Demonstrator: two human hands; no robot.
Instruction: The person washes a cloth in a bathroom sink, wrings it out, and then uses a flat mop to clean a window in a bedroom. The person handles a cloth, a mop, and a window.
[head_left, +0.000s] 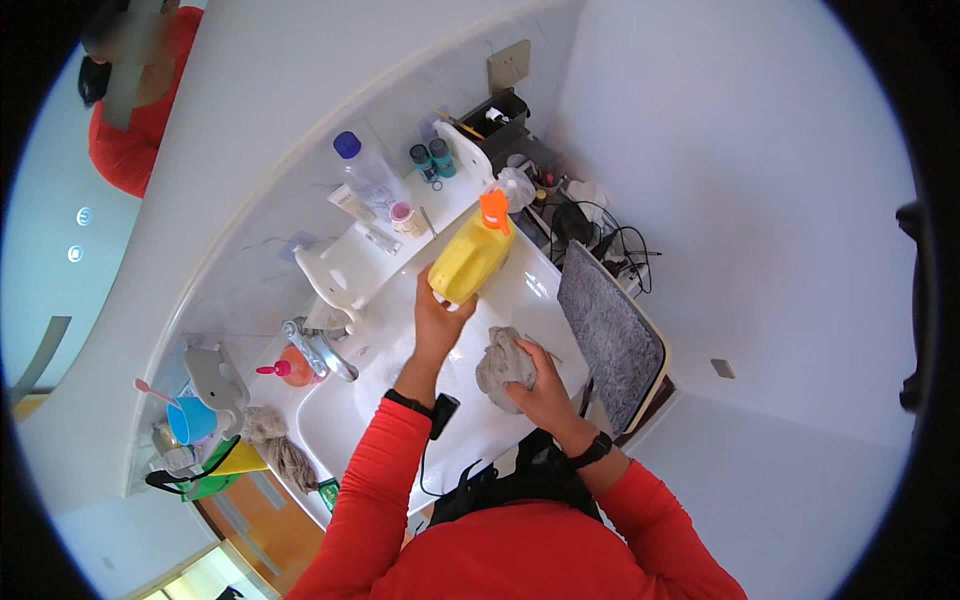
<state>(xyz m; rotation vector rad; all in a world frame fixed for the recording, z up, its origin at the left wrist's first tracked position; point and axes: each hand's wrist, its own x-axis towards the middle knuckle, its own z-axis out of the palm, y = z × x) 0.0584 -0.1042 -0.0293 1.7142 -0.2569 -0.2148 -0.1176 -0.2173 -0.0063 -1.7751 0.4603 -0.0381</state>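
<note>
My left hand (442, 319) grips the lower end of a yellow plastic bottle (469, 259) with an orange cap (495, 211). The bottle is tilted above the far side of a white washbasin (360, 427), its cap pointing away from me. In my right hand (546, 390) is a bunched grey-beige cloth (504, 367), held over the basin. Part of the cloth is hidden by my fingers. A chrome faucet (322, 352) stands at the basin's left rim.
Behind the basin, a white shelf (367, 262) holds a clear bottle with a blue cap (375, 176), tubes and small teal bottles (433, 159). A grey fluffy mat (611, 337) leans at the right, near tangled black cables (626, 247). Left stand a pump bottle (296, 367) and a blue cup (191, 420).
</note>
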